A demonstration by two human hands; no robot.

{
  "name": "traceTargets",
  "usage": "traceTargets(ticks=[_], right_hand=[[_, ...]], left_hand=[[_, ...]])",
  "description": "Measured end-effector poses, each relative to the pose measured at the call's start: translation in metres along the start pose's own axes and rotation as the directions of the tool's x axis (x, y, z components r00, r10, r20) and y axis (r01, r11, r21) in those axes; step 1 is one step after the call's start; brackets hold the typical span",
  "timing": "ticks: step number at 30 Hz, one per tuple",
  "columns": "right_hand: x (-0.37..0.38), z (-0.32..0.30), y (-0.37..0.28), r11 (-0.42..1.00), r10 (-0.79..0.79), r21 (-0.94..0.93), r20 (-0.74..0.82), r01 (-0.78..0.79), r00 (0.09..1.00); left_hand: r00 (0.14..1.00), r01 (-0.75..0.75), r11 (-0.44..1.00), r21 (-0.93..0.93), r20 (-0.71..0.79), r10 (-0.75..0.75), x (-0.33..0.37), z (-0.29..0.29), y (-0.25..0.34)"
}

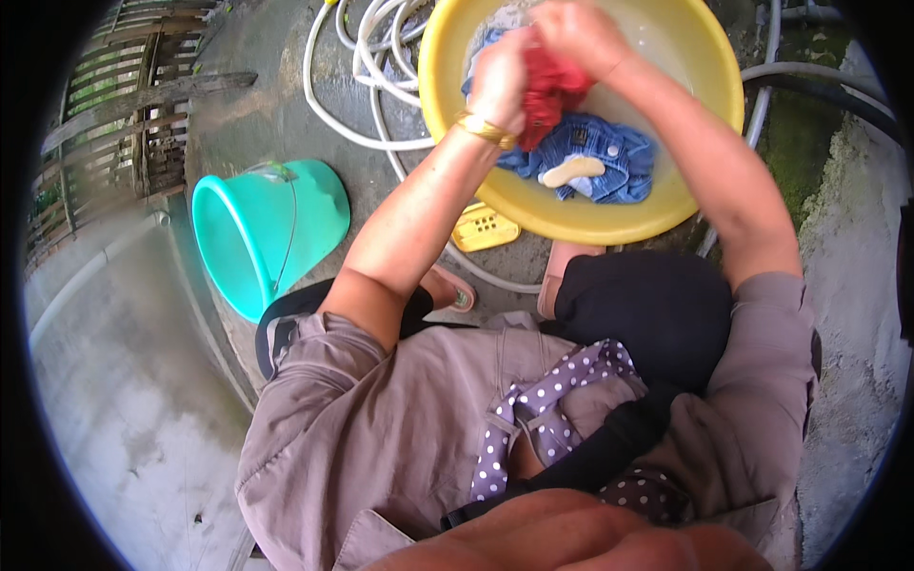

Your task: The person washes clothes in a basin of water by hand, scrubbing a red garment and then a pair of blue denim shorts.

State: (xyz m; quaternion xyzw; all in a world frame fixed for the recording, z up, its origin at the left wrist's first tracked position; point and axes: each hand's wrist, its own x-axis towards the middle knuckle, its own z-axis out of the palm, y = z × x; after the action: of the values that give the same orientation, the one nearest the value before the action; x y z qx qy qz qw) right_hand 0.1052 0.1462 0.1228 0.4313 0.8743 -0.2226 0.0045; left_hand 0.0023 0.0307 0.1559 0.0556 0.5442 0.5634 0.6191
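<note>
Gripping, left hand [500, 81]: fingers closed on the red cloth [554, 95], which I saw just to their right.
Gripping, right hand [579, 38]: blurred at the cloth's far end; I could not tell whether its fingers were tight or loose.
Cloth, place: within the rim of the yellow basin [590, 228], beyond the blue denim garment [624, 162].
Cloth, long axis: ran from between the hands toward the body, near end meeting the denim in my view.
Nearer hand: left, I judged, along the cloth's flank.
Cloth, look: plain red, bunched, deeply creased, seemingly wet.
</note>
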Motion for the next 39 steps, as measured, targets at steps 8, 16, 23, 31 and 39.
traceTargets(ticks=[8,16,23,31,39], right_hand=[[-0.009,-0.052,0.063,-0.175,0.362,0.984,0.043,0.023,0.931],[-0.04,-0.071,0.109,0.817,-0.073,0.546,0.419,-0.187,0.905],[-0.033,-0.056,0.099,-0.051,0.32,0.993,-0.085,0.107,0.944],[-0.077,-0.052,-0.076,0.665,-0.621,0.102,-0.473,0.74,0.625],[-0.043,-0.011,-0.004,0.883,-0.164,0.327,-0.459,0.337,0.873]], left_hand=[[0.738,-0.671,0.36,0.648,0.629,0.244,0.047,-0.042,0.029],[0.942,-0.126,0.965,0.23,0.332,0.044,0.081,-0.083,0.055],[0.895,0.012,0.966,-0.26,0.434,0.105,0.075,-0.043,0.029],[0.648,-0.644,0.751,-0.146,0.417,0.637,0.051,-0.046,-0.055],[0.999,0.043,0.969,-0.241,0.039,-0.035,0.006,0.021,-0.026]])
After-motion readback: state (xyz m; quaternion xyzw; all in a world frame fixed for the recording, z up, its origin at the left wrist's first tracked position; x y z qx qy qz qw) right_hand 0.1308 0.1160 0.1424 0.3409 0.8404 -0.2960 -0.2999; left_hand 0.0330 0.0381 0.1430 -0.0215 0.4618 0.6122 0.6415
